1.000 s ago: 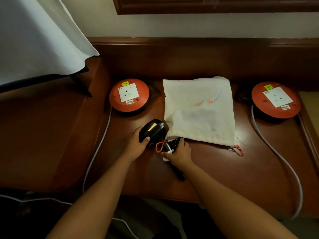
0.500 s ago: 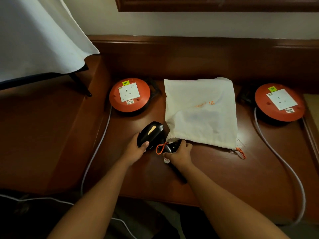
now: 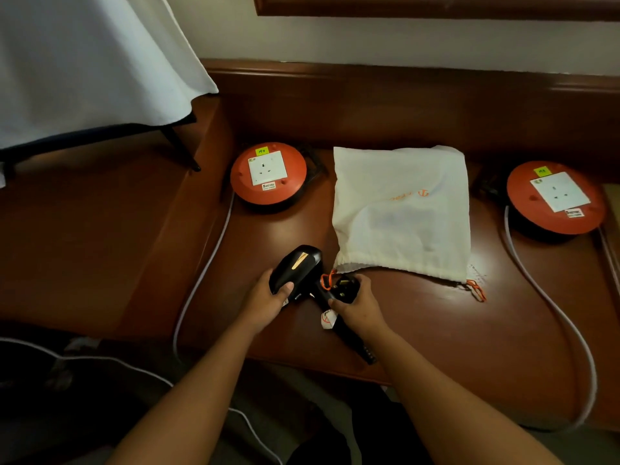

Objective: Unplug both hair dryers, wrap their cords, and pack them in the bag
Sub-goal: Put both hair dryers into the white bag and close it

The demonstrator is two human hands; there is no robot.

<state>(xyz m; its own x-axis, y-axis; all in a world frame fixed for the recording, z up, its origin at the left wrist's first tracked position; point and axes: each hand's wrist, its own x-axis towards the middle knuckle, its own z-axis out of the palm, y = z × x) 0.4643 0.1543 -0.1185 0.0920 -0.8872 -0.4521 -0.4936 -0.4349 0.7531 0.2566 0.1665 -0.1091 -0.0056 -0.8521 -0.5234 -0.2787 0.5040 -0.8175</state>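
Dark reddish wooden desk (image 3: 436, 330) is taking up most of the view, sitting against a pale wall with a wooden ledge running along the back. Off to the upper left a white cloth (image 3: 84, 62) is hanging over some dark-legged stand.

Dead centre, a white drawstring bag (image 3: 402, 209) is lying flat on the desk with its mouth facing the person, orange cord ends poking out at both near corners. It's looking a bit lumpy in the middle, so something might be sitting inside already, but I honestly can't tell from this angle.

Two orange extension reels are sitting either side of the bag: the left reel (image 3: 268, 174) and the right reel (image 3: 555, 198), each with a white socket plate facing up and nothing plugged in. Pale cables are trailing from both toward the front edge of the desk.

Right at the bag's mouth, the left hand (image 3: 265, 302) is gripping the black hair dryer (image 3: 297, 268) by its body, thumb wrapping over the near side. The right hand (image 3: 360, 305) is curling around the handle and pinching the black plug (image 3: 344, 288) against it, pins pointing up. A small white tag (image 3: 327, 320) is dangling just below the right hand's fingers. The dryer is hovering just beside the bag opening, still outside it.
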